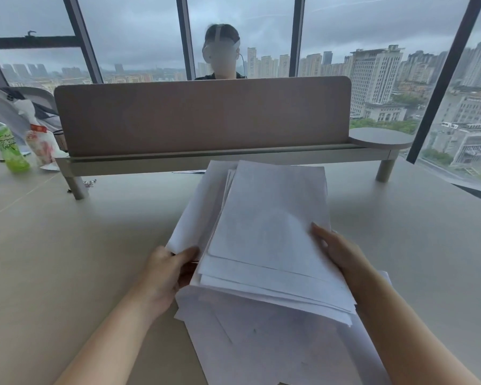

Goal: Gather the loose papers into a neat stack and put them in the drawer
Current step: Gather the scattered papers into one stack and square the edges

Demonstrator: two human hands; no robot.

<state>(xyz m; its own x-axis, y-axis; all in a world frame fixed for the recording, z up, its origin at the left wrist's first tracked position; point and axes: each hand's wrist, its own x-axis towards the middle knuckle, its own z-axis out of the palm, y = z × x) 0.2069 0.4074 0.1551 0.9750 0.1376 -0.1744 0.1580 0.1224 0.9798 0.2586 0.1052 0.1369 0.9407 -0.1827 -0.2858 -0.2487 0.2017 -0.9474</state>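
Note:
A thick, uneven bundle of white papers [267, 232] is lifted off the desk between both hands, its sheets fanned and misaligned. My left hand [164, 273] grips the bundle's left edge, thumb on top and fingers underneath. My right hand [336, 251] holds the right edge, thumb lying on the top sheet, fingers hidden below. More loose white sheets [261, 348] lie flat on the desk [67, 259] under the bundle, near the front edge. No drawer is in view.
A brown divider panel on a low shelf [203, 115] crosses the desk behind the papers. A person sits beyond it. A green bottle [7, 145] and a red-and-white packet [41, 145] stand at the far left. One sheet pokes from under the shelf [190, 171].

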